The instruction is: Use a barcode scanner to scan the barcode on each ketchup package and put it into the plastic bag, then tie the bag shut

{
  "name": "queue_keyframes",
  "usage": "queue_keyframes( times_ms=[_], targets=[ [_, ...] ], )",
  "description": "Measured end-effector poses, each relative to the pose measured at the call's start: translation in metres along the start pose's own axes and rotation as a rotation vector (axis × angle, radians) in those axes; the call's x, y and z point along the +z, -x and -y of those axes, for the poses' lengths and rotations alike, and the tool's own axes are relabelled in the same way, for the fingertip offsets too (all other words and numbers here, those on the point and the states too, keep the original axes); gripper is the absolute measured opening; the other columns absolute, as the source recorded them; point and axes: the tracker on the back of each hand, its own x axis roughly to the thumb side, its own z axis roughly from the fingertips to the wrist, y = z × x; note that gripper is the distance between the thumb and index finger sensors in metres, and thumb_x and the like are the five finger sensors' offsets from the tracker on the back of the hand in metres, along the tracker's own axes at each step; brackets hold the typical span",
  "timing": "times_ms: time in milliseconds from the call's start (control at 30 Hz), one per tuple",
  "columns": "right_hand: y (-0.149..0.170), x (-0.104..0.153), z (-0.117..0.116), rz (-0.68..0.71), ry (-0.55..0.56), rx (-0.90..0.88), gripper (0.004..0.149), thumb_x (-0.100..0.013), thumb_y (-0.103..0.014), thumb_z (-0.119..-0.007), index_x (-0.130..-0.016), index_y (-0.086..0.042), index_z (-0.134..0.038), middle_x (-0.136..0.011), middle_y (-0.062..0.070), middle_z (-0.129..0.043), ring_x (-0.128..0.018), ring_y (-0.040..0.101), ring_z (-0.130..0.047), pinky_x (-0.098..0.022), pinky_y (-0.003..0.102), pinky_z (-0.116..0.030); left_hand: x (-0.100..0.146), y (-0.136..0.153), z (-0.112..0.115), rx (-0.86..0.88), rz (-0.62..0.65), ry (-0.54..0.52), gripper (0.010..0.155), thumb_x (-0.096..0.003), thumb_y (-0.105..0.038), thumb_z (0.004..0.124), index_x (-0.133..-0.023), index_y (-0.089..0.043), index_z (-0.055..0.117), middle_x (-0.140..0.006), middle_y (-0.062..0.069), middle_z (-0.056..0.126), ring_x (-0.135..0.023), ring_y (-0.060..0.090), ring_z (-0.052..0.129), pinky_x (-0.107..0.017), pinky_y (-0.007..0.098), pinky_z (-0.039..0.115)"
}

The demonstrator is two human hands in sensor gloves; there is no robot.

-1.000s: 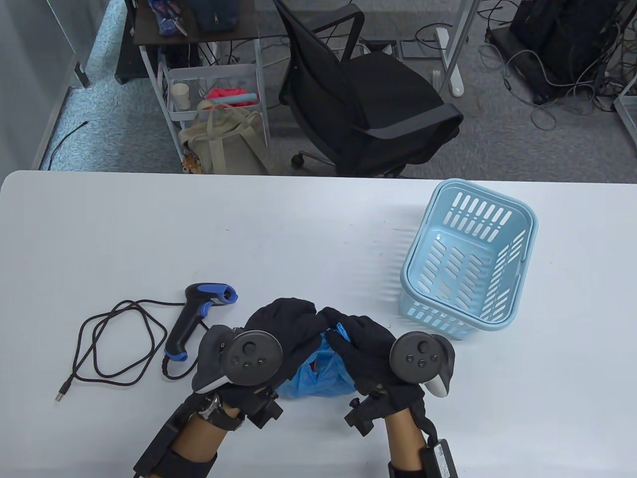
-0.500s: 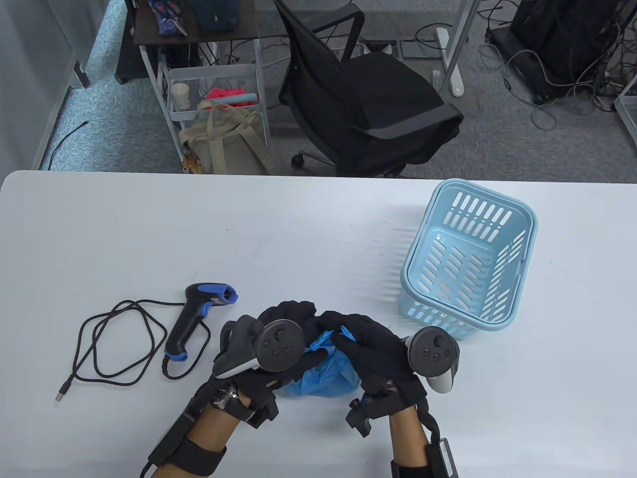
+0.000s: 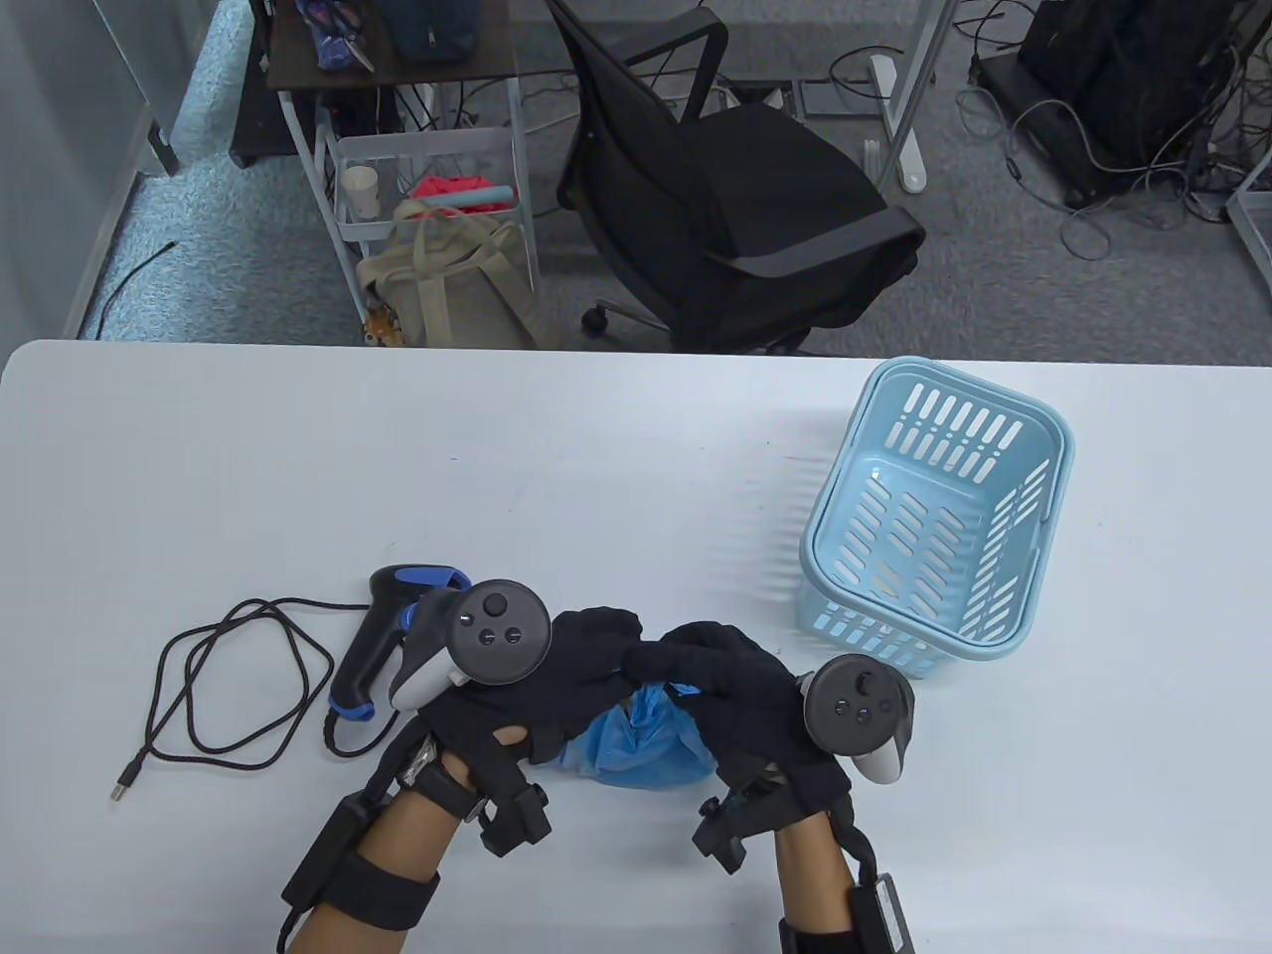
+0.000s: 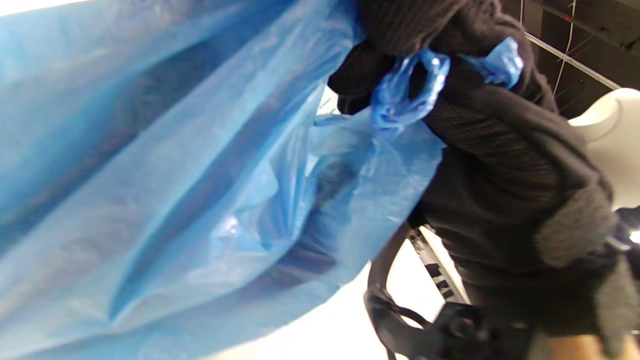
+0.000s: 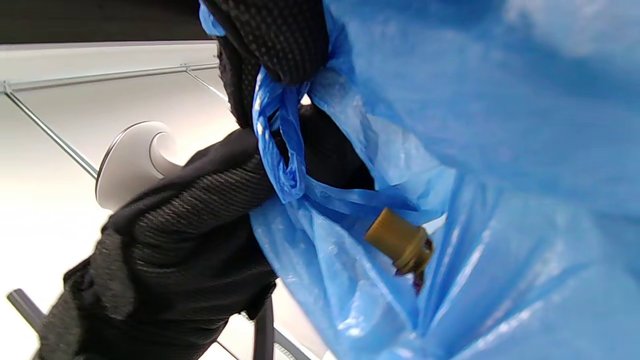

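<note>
Both hands (image 3: 636,676) pinch the plastic bag (image 3: 641,745) apparently just beneath them

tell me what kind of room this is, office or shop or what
Most likely an office or lab workspace, not a shop: behind the white table stand a black office chair and a small trolley of odds and ends, and loose cables trail across the grey carpet.

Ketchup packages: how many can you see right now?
1, only partly: a tan cap shows at the gap in the blue plastic bag between both hands. Others may be hidden inside.
</note>
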Motion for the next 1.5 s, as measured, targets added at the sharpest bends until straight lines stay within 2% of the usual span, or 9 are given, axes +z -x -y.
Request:
queue_keyframes(
  times_ms=[100,167,267,533,800,1033,1167,1333,1500],
  targets=[
    [-0.003,0.001,-0.002,0.007,0.027,0.063,0.037,-0.055,-0.015,-0.074,-0.089,-0.025,-0.084,-0.088,0.017,-0.077,-0.081,0.042,-0.072,-0.067,0.063,-0.058,0.0,0.001,0.001,0.028,0.026,0.013,0.073,-0.0453,-0.059,0.078,-0.097,-0.007,0.075,-0.113,0.011,0.056,-0.104,0.048,0.063,-0.074,0.064,0.058],
    [-0.003,0.0,-0.003,0.005,0.029,0.059,0.038,-0.055,-0.016,-0.074,-0.09,-0.025,-0.083,-0.088,0.017,-0.078,-0.08,0.042,-0.073,-0.067,0.062,-0.059,0.001,-0.004,0.003,-0.072,0.005,-0.048,0.067,-0.0425,-0.055,0.084,-0.092,-0.009,0.078,-0.111,0.009,0.06,-0.103,0.046,0.067,-0.073,0.062,0.061],
    [-0.003,0.001,-0.002,0.004,0.017,0.031,0.04,-0.055,-0.02,-0.075,-0.094,-0.022,-0.079,-0.086,0.015,-0.08,-0.079,0.041,-0.075,-0.066,0.062,-0.061,0.002,-0.009,0.005,-0.153,-0.021,-0.154,0.046,-0.0437,-0.044,0.086,-0.078,-0.013,0.085,-0.104,0.004,0.07,-0.096,0.042,0.078,-0.071,0.058,0.067],
    [0.0,0.003,0.005,0.003,0.072,-0.041,0.039,-0.053,-0.023,-0.08,-0.091,-0.017,-0.076,-0.08,0.014,-0.089,-0.074,0.04,-0.083,-0.062,0.06,-0.067,0.006,-0.023,0.013,-0.462,-0.037,-0.287,0.044,-0.0444,-0.046,0.085,-0.075,-0.015,0.085,-0.102,0.002,0.072,-0.094,0.04,0.081,-0.07,0.057,0.068],
    [-0.006,0.002,0.003,0.037,-0.004,0.012,0.035,-0.05,-0.019,-0.084,-0.085,-0.019,-0.082,-0.084,0.014,-0.087,-0.078,0.041,-0.08,-0.064,0.061,-0.064,0.002,-0.03,0.018,-0.728,-0.123,-0.399,0.048,-0.0456,-0.056,0.077,-0.072,-0.016,0.083,-0.099,0.002,0.073,-0.09,0.04,0.083,-0.068,0.055,0.07],
    [-0.007,0.001,0.003,0.046,-0.033,0.033,0.032,-0.05,-0.016,-0.085,-0.081,-0.02,-0.086,-0.088,0.01,-0.087,-0.081,0.041,-0.078,-0.066,0.061,-0.062,0.0,-0.02,0.013,-0.53,-0.131,-0.328,0.051,-0.0508,-0.05,0.068,-0.09,-0.018,0.079,-0.103,0.008,0.072,-0.091,0.044,0.083,-0.067,0.056,0.071],
    [-0.007,0.002,0.002,0.029,0.008,0.098,0.031,-0.05,-0.017,-0.084,-0.08,-0.022,-0.086,-0.087,0.01,-0.088,-0.08,0.04,-0.079,-0.066,0.061,-0.063,0.002,-0.018,0.01,-0.386,-0.082,-0.289,0.043,-0.0515,-0.04,0.071,-0.089,-0.021,0.077,-0.103,0.006,0.072,-0.091,0.042,0.084,-0.067,0.056,0.071],
    [-0.001,0.003,0.004,0.006,0.045,0.086,0.031,-0.05,-0.017,-0.084,-0.081,-0.021,-0.085,-0.086,0.01,-0.088,-0.079,0.04,-0.079,-0.065,0.06,-0.063,0.006,-0.019,0.006,-0.274,-0.049,-0.215,0.047,-0.0496,-0.035,0.077,-0.094,-0.02,0.073,-0.106,0.006,0.067,-0.095,0.041,0.08,-0.07,0.058,0.068],
    [0.0,0.003,0.001,0.003,0.03,0.069,0.031,-0.05,-0.017,-0.083,-0.081,-0.02,-0.085,-0.086,0.011,-0.088,-0.08,0.04,-0.079,-0.065,0.06,-0.063,0.01,-0.022,0.001,-0.217,-0.025,-0.136,0.068,-0.0442,-0.054,0.081,-0.099,-0.016,0.069,-0.11,0.01,0.061,-0.099,0.045,0.074,-0.071,0.06,0.065]
  ],
)
